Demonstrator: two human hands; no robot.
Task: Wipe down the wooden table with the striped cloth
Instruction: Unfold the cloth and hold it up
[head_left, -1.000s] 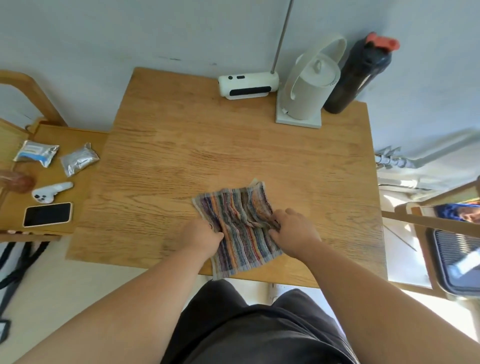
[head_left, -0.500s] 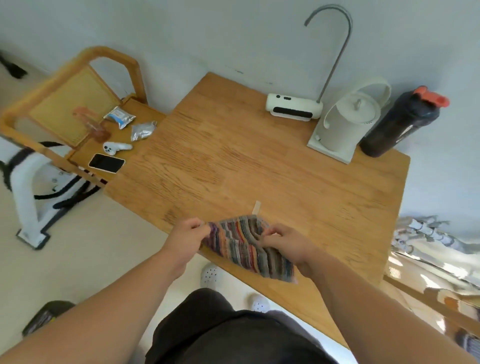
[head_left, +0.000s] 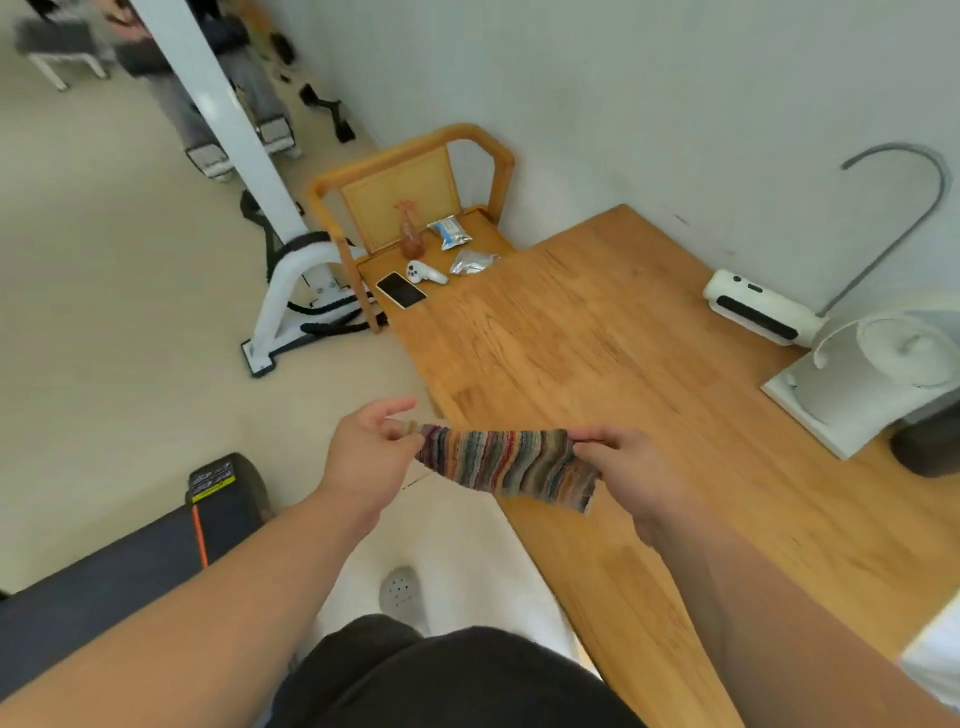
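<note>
pale floor fills the left of the room and a plain wall closes the far side. the wooden worktop (head_left: 597, 338) runs from that wall toward us on the right. we hold the striped cloth (head_left: 498, 462) up off the wood, stretched between both hands just over the near left edge of the worktop, with part of it above the floor. our left grip (head_left: 363, 457) pinches the left end between thumb and bent fingers, the forefinger sticking out loose. our right grip (head_left: 628, 473) pinches the right end, fingers curled over the top hem.

the cloth sags in the middle and droops at its near right corner, so we judge it light, soft and limp, with no stiffness to push with. held by the ends like this it would only drag. for wiping we think it should be bunched or folded into a pad, taken around its middle and pressed flat under one palm. its surface looks ribbed and rough, so it should not slip on the wood.

on the far right a white kettle (head_left: 883, 364) and a white gadget (head_left: 753, 306) sit by the wall, and the wiping will have to go around them. on the far left a chair (head_left: 395, 156) beside the worktop carries a phone (head_left: 400, 289), a controller (head_left: 426, 273) and two foil packets, well apart from the cloth.
</note>
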